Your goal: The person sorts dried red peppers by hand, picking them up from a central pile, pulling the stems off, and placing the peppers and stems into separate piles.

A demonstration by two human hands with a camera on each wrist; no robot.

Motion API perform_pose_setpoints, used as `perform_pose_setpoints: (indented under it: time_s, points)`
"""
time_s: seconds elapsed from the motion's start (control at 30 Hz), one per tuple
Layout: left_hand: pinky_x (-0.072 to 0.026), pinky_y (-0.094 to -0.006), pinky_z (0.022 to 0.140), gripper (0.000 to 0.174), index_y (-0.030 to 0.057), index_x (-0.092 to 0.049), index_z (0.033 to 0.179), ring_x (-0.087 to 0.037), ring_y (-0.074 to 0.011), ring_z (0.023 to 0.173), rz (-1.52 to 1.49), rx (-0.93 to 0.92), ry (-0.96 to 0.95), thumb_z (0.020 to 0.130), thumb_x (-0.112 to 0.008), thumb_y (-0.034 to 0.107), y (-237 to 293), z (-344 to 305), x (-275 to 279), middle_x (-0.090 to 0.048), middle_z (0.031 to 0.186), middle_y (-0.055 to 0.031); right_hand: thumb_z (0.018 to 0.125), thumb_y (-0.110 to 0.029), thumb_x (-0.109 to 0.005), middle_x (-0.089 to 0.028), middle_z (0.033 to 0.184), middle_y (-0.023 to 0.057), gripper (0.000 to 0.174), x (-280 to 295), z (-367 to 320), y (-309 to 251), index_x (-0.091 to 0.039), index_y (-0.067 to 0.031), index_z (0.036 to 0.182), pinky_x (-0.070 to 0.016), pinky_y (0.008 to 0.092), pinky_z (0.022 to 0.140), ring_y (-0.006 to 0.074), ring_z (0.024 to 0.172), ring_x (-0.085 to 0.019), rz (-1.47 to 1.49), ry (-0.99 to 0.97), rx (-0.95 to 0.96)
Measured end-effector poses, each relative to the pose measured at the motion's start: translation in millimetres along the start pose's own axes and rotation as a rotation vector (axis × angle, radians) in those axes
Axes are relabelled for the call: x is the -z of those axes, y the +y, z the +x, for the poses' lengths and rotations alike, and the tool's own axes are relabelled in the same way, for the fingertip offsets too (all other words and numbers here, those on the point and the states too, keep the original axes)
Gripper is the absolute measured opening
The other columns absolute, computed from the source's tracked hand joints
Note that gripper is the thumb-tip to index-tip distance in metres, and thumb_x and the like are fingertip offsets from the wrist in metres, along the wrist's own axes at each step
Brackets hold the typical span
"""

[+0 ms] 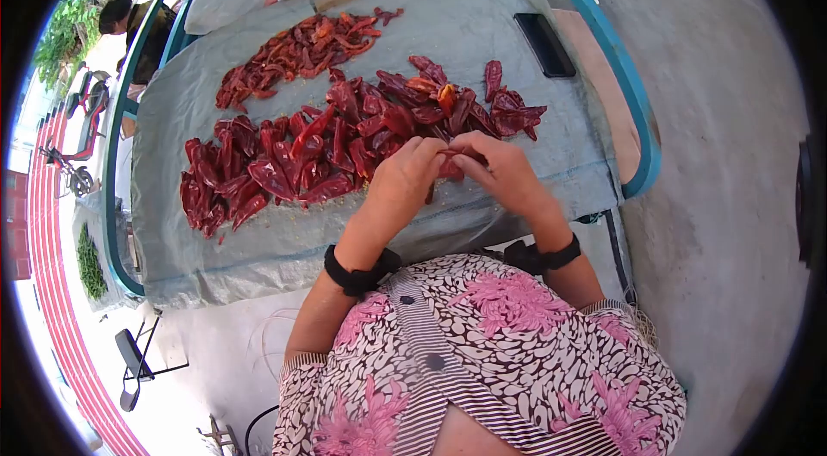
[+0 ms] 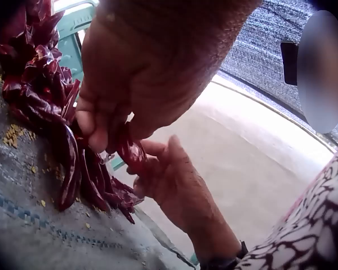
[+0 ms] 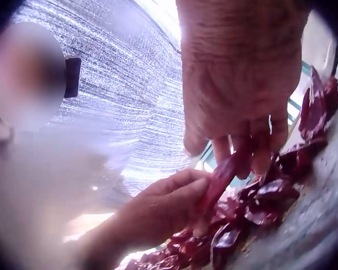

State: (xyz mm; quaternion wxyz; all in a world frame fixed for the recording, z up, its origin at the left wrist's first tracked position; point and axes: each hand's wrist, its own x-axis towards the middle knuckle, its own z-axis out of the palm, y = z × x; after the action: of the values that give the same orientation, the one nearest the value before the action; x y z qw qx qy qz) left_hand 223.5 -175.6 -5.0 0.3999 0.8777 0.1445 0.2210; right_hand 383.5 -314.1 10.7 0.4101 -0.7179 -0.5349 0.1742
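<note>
A dark red dried chili pepper (image 1: 450, 167) is held between both hands, close over the near edge of a pepper pile. My left hand (image 1: 402, 180) pinches one end of it with thumb and fingers. At the other end, my right hand (image 1: 508, 176) has its thumb and fingertips on the pepper. From the left wrist, the glossy pepper (image 2: 132, 153) shows between the two hands. In the right wrist view it stretches from the left thumb up to the right fingers. Whole red peppers (image 1: 319, 150) lie heaped just beyond the hands.
A smaller heap of split pepper pieces (image 1: 297, 51) lies farther back on the grey sheet (image 1: 465, 17). A black phone (image 1: 544, 44) rests at the right. Teal rails (image 1: 633, 103) frame the cart bed, and pale seeds (image 2: 14, 135) dot the sheet. Another person (image 1: 142, 34) is at the far left.
</note>
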Motion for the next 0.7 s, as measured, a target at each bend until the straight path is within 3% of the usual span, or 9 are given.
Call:
perform_pose_setpoints:
  time_s: [0.03,0.17,0.23,0.33,0.43,0.53,0.7]
  points:
    - [-0.0541,-0.0429,0.080,0.021,0.0040,-0.065,0.118,-0.067,-0.0361,0.093,-0.029,0.017,0.004,0.098,-0.063,0.009,1.2,0.9,1.7,-0.065,0.102,-0.0152,0.096,-0.018,-0.070,-0.072,0.104,0.0147,0.022,-3.4,-0.3,1.6,-0.070,-0.0049,0.113,-0.0550,0.0383,0.083,0.0324,0.094,-0.070,-0.018,-0.036,-0.003]
    - [-0.0544,-0.0421,0.080,0.021,0.0043,-0.067,0.117,-0.067,-0.0345,0.094,-0.081,0.049,0.091,0.097,-0.064,0.006,4.7,4.4,8.8,-0.066,0.100,-0.0147,0.096,-0.017,-0.069,-0.072,0.100,0.0143,0.021,2.2,1.2,10.5,-0.069,-0.0052,0.113,-0.0549,0.0398,0.082,0.0335,0.094,-0.070,-0.055,0.177,-0.001]
    - [-0.0538,-0.0416,0.081,0.019,0.0041,-0.068,0.113,-0.066,-0.0332,0.094,0.047,-0.064,0.168,0.094,-0.066,0.004,-7.1,6.9,8.3,-0.066,0.098,-0.0137,0.096,-0.017,-0.069,-0.072,0.098,0.0136,0.021,16.2,9.8,19.2,-0.069,-0.0062,0.114,-0.0543,0.0409,0.084,0.0333,0.093,-0.069,-0.042,0.325,-0.080]
    - [-0.0520,-0.0412,0.084,0.019,0.0043,-0.070,0.108,-0.064,-0.0320,0.094,0.149,-0.147,0.214,0.089,-0.068,0.002,-24.6,16.6,9.5,-0.067,0.096,-0.0118,0.092,-0.020,-0.072,-0.072,0.108,0.0111,0.025,31.4,24.5,44.1,-0.070,-0.0092,0.115,-0.0504,0.0434,0.094,0.0326,0.105,-0.066,-0.285,0.427,-0.184]
    - [-0.0499,-0.0417,0.088,0.019,0.0048,-0.071,0.104,-0.062,-0.0314,0.096,0.194,-0.194,0.271,0.085,-0.071,0.002,-37.0,23.6,8.7,-0.068,0.097,-0.0099,0.086,-0.022,-0.075,-0.069,0.122,0.0090,0.029,28.1,28.5,51.4,-0.071,-0.0125,0.113,-0.0419,0.0479,0.105,0.0329,0.121,-0.059,-0.617,0.458,0.020]
    - [-0.0487,-0.0428,0.089,0.019,0.0057,-0.071,0.102,-0.061,-0.0309,0.098,0.171,-0.209,0.267,0.083,-0.072,0.002,-49.8,26.3,4.7,-0.069,0.098,-0.0082,0.081,-0.024,-0.078,-0.065,0.130,0.0078,0.033,9.8,25.9,49.1,-0.071,-0.0139,0.112,-0.0369,0.0520,0.108,0.0338,0.128,-0.053,-0.833,0.351,0.111]
    - [-0.0476,-0.0423,0.091,0.017,0.0087,-0.072,0.099,-0.060,-0.0294,0.100,0.182,-0.198,0.205,0.083,-0.073,0.004,-60.1,20.7,-1.7,-0.069,0.099,-0.0058,0.081,-0.023,-0.078,-0.068,0.125,0.0054,0.024,3.3,31.5,78.1,-0.073,-0.0144,0.102,-0.0371,0.0522,0.107,0.0325,0.127,-0.054,-0.732,0.407,0.028]
